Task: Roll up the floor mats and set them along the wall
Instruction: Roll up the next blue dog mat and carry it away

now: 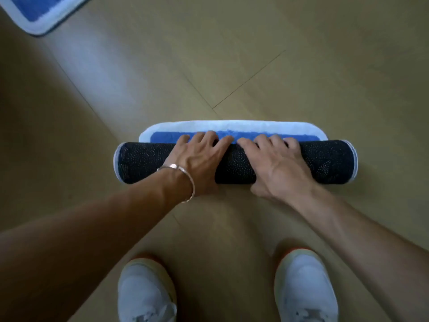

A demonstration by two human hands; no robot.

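Backing of dark fabric, speckled with pale dots, is turned outward on the floor mat (234,168), which is rolled almost to its end into a thick cylinder lying crosswise on the wooden floor (301,66), a little below the middle of the view. Only a narrow strip lies flat beyond the roll, on the side away from the person: blue pile is shown there, framed by a white border with rounded corners, and white edging is also seen at both ends of the roll. The roll is held by both hands, set side by side near its middle with a short stretch of backing bare between them. The left hand (195,159) is laid over the top, its fingers (209,138) spread and bent over the far side until the tips meet the blue pile; its thumb cannot be made out. The right hand (276,163) is wrapped round in the same manner, with the thumb (257,190) tucked against the near side at floor level. A thin silver bracelet (191,184) is worn on the left wrist. Nearer the person, the left shoe (146,291) and the right shoe (304,287), both white, are planted on the floor, apart from the roll. At the upper left corner, well apart from the rest, a second mat (34,12) of the same blue and white is seen lying flat, cut off by the edge of the view.
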